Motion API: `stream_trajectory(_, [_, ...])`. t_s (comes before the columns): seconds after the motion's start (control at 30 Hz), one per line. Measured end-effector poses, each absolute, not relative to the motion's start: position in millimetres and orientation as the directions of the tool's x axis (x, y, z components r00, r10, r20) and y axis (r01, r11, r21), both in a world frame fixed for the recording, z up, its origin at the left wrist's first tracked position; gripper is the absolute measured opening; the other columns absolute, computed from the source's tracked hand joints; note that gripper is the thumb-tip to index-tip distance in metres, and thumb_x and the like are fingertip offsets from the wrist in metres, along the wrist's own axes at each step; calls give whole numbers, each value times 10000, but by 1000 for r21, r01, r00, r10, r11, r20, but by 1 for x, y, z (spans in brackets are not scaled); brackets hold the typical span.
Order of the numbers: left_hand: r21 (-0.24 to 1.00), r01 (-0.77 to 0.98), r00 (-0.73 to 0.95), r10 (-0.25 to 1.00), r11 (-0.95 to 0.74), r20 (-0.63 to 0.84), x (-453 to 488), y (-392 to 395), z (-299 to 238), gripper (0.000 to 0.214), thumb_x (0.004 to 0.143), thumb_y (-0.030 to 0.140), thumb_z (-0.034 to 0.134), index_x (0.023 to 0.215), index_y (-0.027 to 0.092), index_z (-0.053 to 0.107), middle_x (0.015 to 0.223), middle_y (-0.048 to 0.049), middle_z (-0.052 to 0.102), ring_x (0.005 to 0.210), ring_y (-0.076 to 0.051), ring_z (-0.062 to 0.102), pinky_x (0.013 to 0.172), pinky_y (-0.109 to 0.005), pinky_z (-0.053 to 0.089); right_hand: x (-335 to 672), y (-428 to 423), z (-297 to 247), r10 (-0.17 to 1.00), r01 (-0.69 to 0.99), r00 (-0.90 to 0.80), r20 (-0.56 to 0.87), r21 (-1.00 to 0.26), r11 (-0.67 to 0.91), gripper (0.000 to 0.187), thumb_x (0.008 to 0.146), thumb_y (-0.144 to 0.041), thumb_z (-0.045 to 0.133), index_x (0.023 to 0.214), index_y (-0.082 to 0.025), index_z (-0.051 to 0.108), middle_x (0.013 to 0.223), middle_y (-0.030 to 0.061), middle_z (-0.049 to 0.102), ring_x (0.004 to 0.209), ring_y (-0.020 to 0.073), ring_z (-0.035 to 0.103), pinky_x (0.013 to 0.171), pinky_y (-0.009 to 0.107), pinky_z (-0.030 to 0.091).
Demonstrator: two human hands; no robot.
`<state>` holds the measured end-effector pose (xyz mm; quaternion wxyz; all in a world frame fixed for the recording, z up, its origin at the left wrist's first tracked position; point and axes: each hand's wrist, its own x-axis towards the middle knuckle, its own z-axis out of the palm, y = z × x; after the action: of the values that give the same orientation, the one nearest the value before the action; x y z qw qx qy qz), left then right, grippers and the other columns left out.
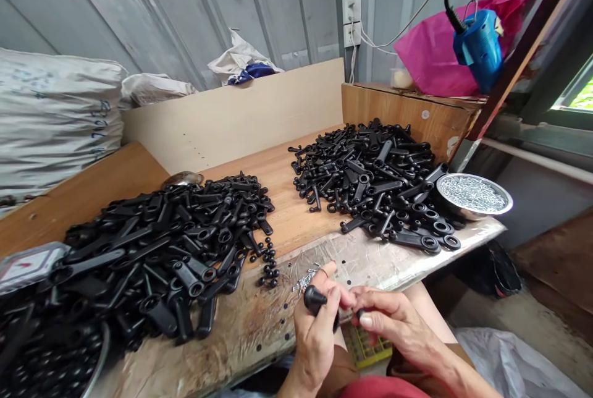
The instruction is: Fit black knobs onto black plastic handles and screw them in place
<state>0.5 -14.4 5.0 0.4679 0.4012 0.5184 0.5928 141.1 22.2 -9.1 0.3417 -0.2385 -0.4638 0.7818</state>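
Where the table (pixel 248 330) ends, its near edge runs slantwise, from about 8 o'clock up to 2 o'clock of the hands, and both hands work right at that edge. The left hand (pixel 315 336) is closed round a black part (pixel 315 300), its rounded end showing beside the thumb, the rest partly hidden by fingers. The right hand (pixel 403 321) pinches a small dark piece (pixel 361 313) between thumb and finger, just beside the left fingertips.

A strip of wood opens at 11 o'clock between the left heap (pixel 180 237) and the right heap (pixel 370 169), reaching back to a pale board (pixel 241 107). Loose balls (pixel 269 265) sit at 10 o'clock, by the left heap, and a few screws (pixel 306 279) lie just beyond the left hand. At 6 o'clock, below the edge, shows a yellow grid (pixel 370 351).

The bowl (pixel 508 204) at 2 o'clock, near the table's far right end, is filled with small silvery screws. Toward 8 or 9 o'clock, a basin (pixel 104 348) cut off by the frame holds many black balls. A dish (pixel 183 179) at 10 o'clock stands behind the left heap, its contents indistinct.
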Motion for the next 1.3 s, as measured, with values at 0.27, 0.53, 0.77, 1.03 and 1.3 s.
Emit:
stream_trajectory(0.27, [899, 438, -165, 979, -35, 118, -1, -11, -15, 466, 676, 114, 493, 1128, 136, 604, 1158, -104, 615, 1098, -276, 544, 952, -372, 409, 147, 20, 1, 836, -384, -540, -101, -854, -352, 261, 623, -294, 747, 801, -141, 631, 547, -16, 601, 455, 77, 521, 440, 173, 427])
stream_trajectory(0.53, [836, 542, -136, 974, -79, 181, 5, -8, -10, 460, 686, 125, 457, 1123, 131, 603, 1101, -108, 645, 1014, -267, 601, 879, -361, 471, 147, 22, -6, 871, -471, -477, -113, -805, -362, 221, 615, -272, 751, 748, -120, 659, 516, 3, 615, 399, 82, 519, 407, 184, 440])
stream_trajectory(0.77, [857, 511, -157, 972, -70, 173, 10, -3, -12, 432, 710, 153, 456, 1118, 139, 599, 1092, -90, 653, 1020, -250, 599, 880, -337, 463, 142, 25, -12, 873, -570, -469, -133, -710, -414, 230, 650, -298, 736, 740, -94, 679, 545, 25, 617, 387, 94, 546, 339, 162, 435])
stream_trajectory(1.03, [838, 542, -182, 966, -57, 183, 14, 2, -12, 422, 722, 179, 460, 1121, 158, 595, 1058, -88, 669, 954, -243, 629, 819, -321, 479, 134, 26, -16, 860, -658, -484, -159, -583, -477, 244, 667, -310, 730, 757, -92, 670, 495, 21, 609, 319, 95, 524, 278, 144, 407])
stream_trajectory(1.3, [693, 719, -159, 955, -61, 249, 13, 2, -16, 396, 758, 212, 460, 1117, 113, 593, 959, -172, 688, 806, -310, 662, 690, -361, 500, 133, 27, -15, 846, -676, -490, -211, -520, -521, 254, 646, -323, 743, 693, -87, 660, 455, 2, 588, 261, 75, 481, 234, 110, 312])
